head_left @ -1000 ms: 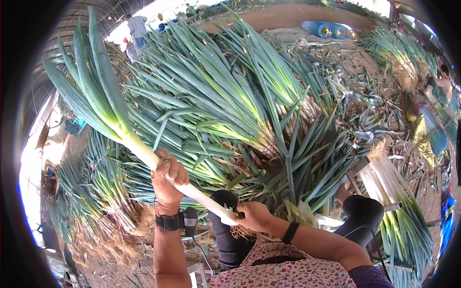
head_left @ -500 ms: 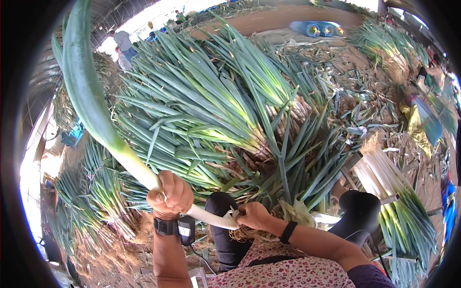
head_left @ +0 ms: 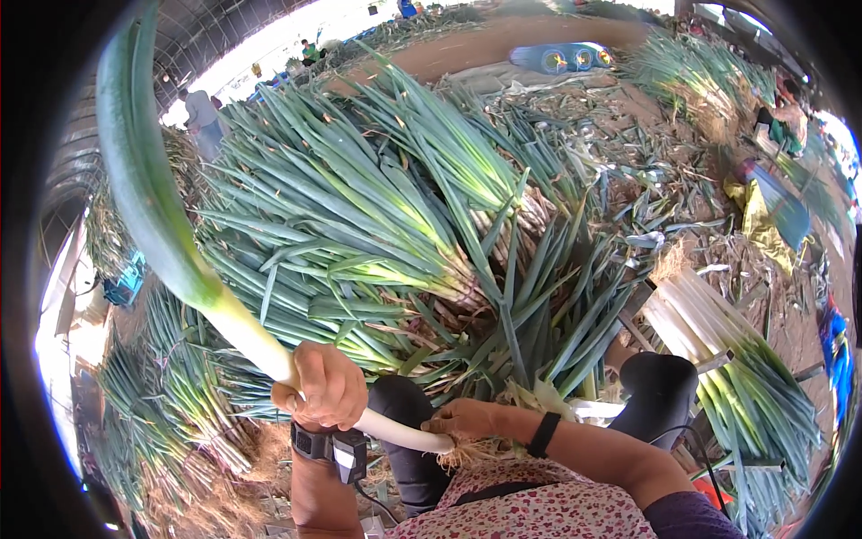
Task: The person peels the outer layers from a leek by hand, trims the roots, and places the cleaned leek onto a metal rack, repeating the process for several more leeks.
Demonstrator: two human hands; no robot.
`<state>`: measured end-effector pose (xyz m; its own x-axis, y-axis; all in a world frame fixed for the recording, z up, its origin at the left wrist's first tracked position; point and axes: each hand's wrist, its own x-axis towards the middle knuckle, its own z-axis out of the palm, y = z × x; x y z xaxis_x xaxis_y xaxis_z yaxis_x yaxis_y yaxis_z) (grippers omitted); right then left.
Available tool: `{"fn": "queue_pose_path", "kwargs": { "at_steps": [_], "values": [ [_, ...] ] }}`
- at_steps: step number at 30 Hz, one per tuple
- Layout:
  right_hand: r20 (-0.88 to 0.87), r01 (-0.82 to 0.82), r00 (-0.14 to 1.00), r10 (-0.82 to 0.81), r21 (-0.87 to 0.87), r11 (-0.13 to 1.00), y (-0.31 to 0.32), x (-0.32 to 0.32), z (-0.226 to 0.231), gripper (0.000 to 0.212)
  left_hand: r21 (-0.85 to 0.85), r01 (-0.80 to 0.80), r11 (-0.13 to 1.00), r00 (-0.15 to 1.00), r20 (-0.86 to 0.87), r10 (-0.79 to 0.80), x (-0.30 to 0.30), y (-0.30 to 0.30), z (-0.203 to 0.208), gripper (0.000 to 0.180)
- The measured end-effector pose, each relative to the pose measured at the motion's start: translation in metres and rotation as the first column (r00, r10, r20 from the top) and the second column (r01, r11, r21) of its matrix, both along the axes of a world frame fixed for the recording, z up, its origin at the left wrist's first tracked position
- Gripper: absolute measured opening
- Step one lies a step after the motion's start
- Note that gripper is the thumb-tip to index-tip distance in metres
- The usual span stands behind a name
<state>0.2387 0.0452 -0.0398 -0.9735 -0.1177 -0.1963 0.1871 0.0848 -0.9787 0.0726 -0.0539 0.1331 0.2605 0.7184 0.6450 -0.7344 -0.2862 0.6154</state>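
Note:
A long, thick green onion [head_left: 238,323] slants across the left side, its green leaf end up at the far left and its white root end low near my lap. My left hand [head_left: 328,386] is closed around the white stalk. Close above the root end, my right hand [head_left: 467,419] has its fingers curled together against the stalk; what they pinch, if anything, is hidden. Pale stringy roots [head_left: 464,452] hang from the stalk's end, below my right hand. Loose pale peelings [head_left: 539,397] lie just beyond my right wrist.
A big heap of green onions [head_left: 359,207] lies ahead. Bare white-stemmed ones [head_left: 691,323] rest on a rack at right. Rooted bundles [head_left: 202,395] lie at left. Leaf scraps [head_left: 664,171] and a yellow sack [head_left: 763,229] are farther right. Another person [head_left: 205,121] stands far left.
The view has shifted slightly, moving the surroundings left. The onion's root end sits a little lower and farther right. A whitish shred earlier at my right fingertips no longer shows.

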Motion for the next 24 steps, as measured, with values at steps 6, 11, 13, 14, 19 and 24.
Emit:
{"fn": "queue_pose_path", "kwargs": {
  "at_steps": [6,11,13,14,19,24],
  "values": [
    [0.144,-0.115,0.989,-0.039,0.901,0.418,0.034,0.064,-0.106,0.022,-0.138,-0.222,0.965,0.974,0.002,0.225,0.008,0.007,0.011,0.016],
    [0.026,0.112,0.968,-0.250,0.845,0.523,0.078,0.079,-0.036,0.054,-0.492,-0.561,0.666,0.819,-0.208,0.535,0.012,0.024,0.001,0.011],
    [-0.306,0.376,0.927,-0.218,0.759,0.532,0.096,0.064,0.021,0.053,-0.521,-0.568,0.637,0.814,-0.241,0.529,0.016,0.043,-0.016,0.010],
    [-0.430,0.464,0.882,-0.192,0.725,0.509,0.100,0.056,0.056,0.052,-0.516,-0.594,0.617,0.797,-0.271,0.540,0.015,0.049,-0.031,0.009],
    [-0.740,0.683,0.619,0.261,0.672,0.285,0.122,0.053,0.182,0.044,-0.594,-0.605,0.530,0.796,-0.448,0.407,0.057,0.106,-0.075,0.013],
    [-0.018,0.159,0.971,0.238,0.793,-0.588,0.159,0.070,0.201,0.034,-0.584,-0.576,0.571,0.764,-0.633,0.124,0.123,0.150,-0.068,0.012]
  ]
}}
